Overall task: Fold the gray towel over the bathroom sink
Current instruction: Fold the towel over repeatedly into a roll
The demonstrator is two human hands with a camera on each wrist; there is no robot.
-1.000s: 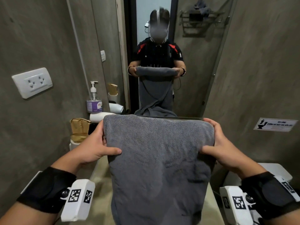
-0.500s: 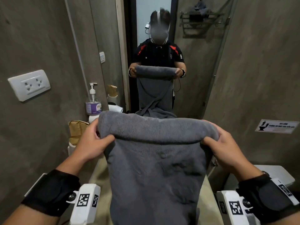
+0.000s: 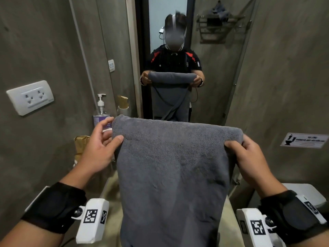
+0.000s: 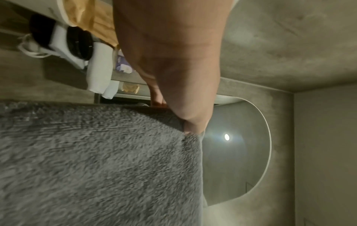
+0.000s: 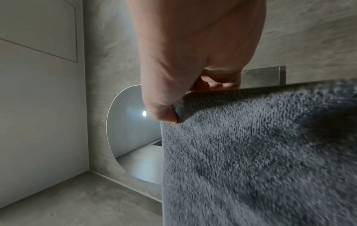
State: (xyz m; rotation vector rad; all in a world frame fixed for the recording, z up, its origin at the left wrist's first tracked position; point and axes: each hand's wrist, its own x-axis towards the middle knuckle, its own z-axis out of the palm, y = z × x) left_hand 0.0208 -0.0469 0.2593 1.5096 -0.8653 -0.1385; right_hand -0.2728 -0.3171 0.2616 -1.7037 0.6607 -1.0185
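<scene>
Gray towel (image 3: 170,166) pinched at top corners by both hands, left (image 3: 99,148), right (image 3: 249,157), sink (image 3: 226,220) mostly hidden

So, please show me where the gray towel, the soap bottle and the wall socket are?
gray towel (image 3: 174,166): head view, middle of the hanging front face.
soap bottle (image 3: 100,111): head view, clear neck under the white pump.
wall socket (image 3: 30,97): head view, centre of the white plate.

Bathroom: wall mirror (image 3: 167,50), soap dispenser (image 3: 101,111), toilet sign (image 3: 304,140), sink (image 3: 110,186)
</scene>
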